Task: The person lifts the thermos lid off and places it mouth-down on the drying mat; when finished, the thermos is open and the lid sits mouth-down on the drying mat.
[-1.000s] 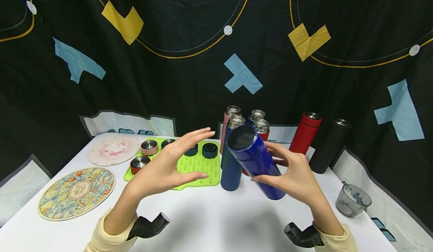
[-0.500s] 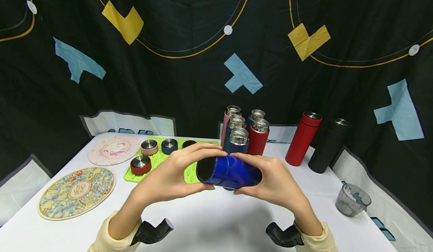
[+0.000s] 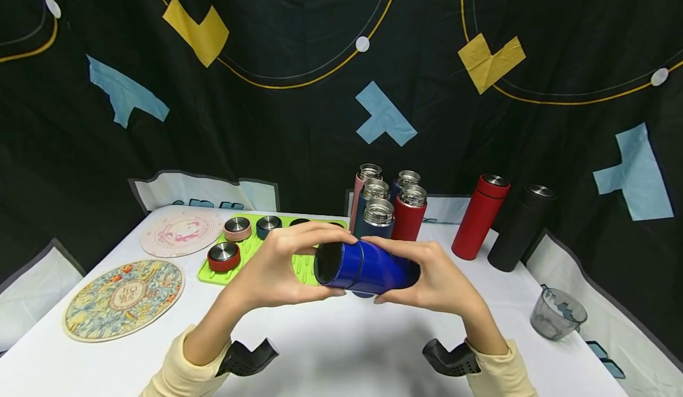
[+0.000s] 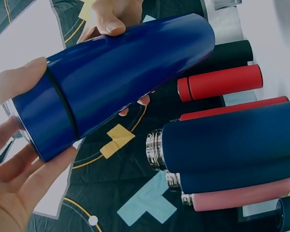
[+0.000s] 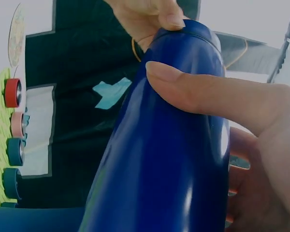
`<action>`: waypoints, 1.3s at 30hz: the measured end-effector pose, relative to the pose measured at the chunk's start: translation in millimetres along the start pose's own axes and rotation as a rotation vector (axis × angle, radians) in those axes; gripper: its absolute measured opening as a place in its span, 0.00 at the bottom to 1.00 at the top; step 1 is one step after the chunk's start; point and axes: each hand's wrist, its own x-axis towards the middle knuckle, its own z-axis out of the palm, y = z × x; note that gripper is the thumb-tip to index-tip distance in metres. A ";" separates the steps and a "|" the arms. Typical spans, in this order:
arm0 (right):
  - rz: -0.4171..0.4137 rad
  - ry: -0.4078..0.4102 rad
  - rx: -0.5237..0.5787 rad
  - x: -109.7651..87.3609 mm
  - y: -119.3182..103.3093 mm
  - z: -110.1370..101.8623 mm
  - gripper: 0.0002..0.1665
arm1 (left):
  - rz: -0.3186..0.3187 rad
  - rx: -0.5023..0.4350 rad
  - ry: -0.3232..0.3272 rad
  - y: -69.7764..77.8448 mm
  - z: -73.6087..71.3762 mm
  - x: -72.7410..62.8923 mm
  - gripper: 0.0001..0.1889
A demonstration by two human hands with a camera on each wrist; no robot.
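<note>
Holding the bottle [image 3: 377, 265] above the desk [image 3: 320, 349], both grips grasp it: the left grip [image 3: 278, 268] clasps the cap [image 3: 347, 262], the right grip [image 3: 439, 274] clasps the body. The bottle lies between the grips, touching both.

Long axis: crosswise in the head view and well off upright, cap to the left and angled toward the wearer, base to the right.

Governing relation: the seam [image 4: 63, 102] between cap and body. The cap lies on the left side of it, so the left grip is nearer. The left thumb [image 4: 21, 79] rests at the seam; the right thumb [image 5: 198, 92] lies across the body, clear of it.

Clearance: a navy bottle [image 3: 378, 227] stands upright behind. Grip pressure cannot be told.
</note>
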 end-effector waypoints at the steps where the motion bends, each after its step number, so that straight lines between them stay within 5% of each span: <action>1: -0.005 0.002 -0.005 0.2 -0.3 -0.1 0.47 | -0.012 -0.005 0.010 -0.3 0.5 -0.2 0.35; 7: -0.012 0.054 -0.093 1.2 -3.5 0.7 0.48 | -0.110 -0.016 0.077 0.4 4.7 0.1 0.35; 12: -0.031 0.133 -0.243 1.4 -7.4 3.5 0.50 | -0.274 -0.004 0.144 3.2 9.1 1.3 0.34; 16: -0.046 0.178 -0.379 1.2 -8.2 5.2 0.51 | -0.383 0.005 0.138 2.9 10.2 2.0 0.34; 19: -0.042 0.163 -0.405 0.6 -6.9 4.8 0.50 | -0.341 -0.010 0.074 -0.3 8.1 1.8 0.37; 23: -0.026 0.116 -0.378 -0.4 -5.4 2.2 0.49 | -0.179 -0.024 -0.039 -5.5 2.6 1.3 0.39; 27: -0.005 0.097 -0.342 -0.7 -4.6 -0.5 0.50 | -0.094 -0.022 -0.046 -9.7 1.7 1.5 0.32; 35: -0.016 0.112 -0.346 -0.7 -1.3 0.1 0.49 | -0.174 -0.052 0.064 -6.7 8.5 1.8 0.31; 39: -0.042 0.144 -0.405 0.2 -1.5 1.0 0.50 | -0.269 -0.052 0.121 -4.9 11.4 2.7 0.29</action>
